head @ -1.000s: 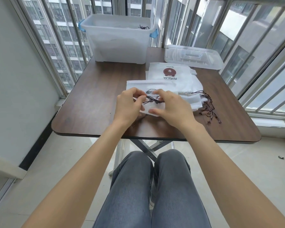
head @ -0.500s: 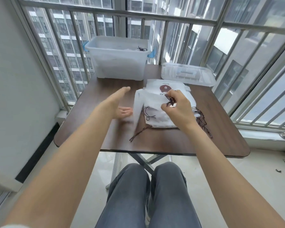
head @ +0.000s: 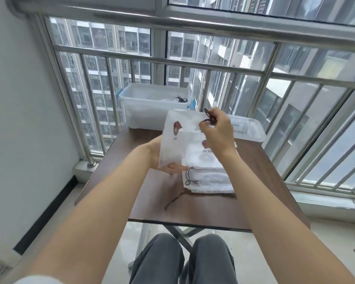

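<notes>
A white drawstring bag [head: 178,138] with a brown round logo hangs upright above the brown table [head: 213,210]. My right hand [head: 217,132] pinches its dark drawstring [head: 208,117] at the top right corner. My left hand [head: 162,158] is under and behind the bag's lower edge, mostly hidden, its fingertips showing below the bag. A stack of the same white bags [head: 209,173] lies on the table just right of the lifted one, with dark cords at its front left.
A clear plastic storage bin [head: 152,107] stands at the table's far left, with a dark cord inside. Its clear lid [head: 248,128] lies at the far right. A loose brown cord [head: 174,199] lies near the front. Metal railings and windows surround the table.
My right hand has lifted one bag off the stack by its drawstring, up and toward the bin. My left hand has moved in under the bag. The camera has tilted up.
</notes>
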A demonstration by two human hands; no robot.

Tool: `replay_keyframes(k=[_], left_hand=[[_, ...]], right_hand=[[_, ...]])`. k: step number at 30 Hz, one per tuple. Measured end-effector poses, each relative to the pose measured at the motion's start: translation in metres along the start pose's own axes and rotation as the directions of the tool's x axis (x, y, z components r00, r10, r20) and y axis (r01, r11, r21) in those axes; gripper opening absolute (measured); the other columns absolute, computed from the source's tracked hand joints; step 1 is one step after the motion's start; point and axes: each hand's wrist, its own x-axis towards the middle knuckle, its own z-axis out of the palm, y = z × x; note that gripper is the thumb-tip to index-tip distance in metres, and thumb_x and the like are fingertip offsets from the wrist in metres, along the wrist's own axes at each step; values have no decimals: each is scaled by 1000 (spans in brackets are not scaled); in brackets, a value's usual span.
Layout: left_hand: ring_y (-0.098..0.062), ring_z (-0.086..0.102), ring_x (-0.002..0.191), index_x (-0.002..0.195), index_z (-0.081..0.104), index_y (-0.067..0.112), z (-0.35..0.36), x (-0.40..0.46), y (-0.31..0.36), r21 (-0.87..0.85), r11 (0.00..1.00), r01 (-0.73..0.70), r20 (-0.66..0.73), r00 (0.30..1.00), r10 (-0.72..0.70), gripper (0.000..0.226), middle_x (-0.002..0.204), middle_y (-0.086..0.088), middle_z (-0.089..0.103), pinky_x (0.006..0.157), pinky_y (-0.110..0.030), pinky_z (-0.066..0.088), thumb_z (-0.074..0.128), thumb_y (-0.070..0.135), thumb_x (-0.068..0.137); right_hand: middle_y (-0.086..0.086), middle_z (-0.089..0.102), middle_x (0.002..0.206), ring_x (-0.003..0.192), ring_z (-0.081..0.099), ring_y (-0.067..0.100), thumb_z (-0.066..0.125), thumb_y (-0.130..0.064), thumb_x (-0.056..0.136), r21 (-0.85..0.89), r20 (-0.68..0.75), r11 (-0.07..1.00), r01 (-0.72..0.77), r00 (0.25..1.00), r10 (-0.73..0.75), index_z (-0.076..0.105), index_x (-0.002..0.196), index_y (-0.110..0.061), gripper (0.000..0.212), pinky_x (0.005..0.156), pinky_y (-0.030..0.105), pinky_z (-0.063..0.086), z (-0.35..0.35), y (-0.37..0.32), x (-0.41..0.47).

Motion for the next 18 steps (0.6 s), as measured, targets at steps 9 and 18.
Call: replay_keyframes(k=[9, 18], left_hand=[[-3, 36, 28, 90, 48, 3, -18, -9, 74, -360, 826, -433, -248, 898, 363, 17, 63, -6, 59, 25, -11, 26, 31, 0, 91], [-12, 54, 68, 137, 44, 11, -51, 8, 153, 231, 780, -582, -568, 570, 594, 47, 120, -13, 53, 39, -11, 46, 47, -4, 92]], right_hand=[[4, 57, 86, 85, 52, 17, 33, 6, 87, 379, 28, 909, -173, 984, 175, 64, 84, -7, 34, 77, 28, 54, 14, -11, 56], [-5, 52, 74, 74, 52, 17, 54, -12, 87, 138, -3, 972, -189, 982, 191, 63, 89, -15, 10, 71, 32, 49, 55, 0, 133]])
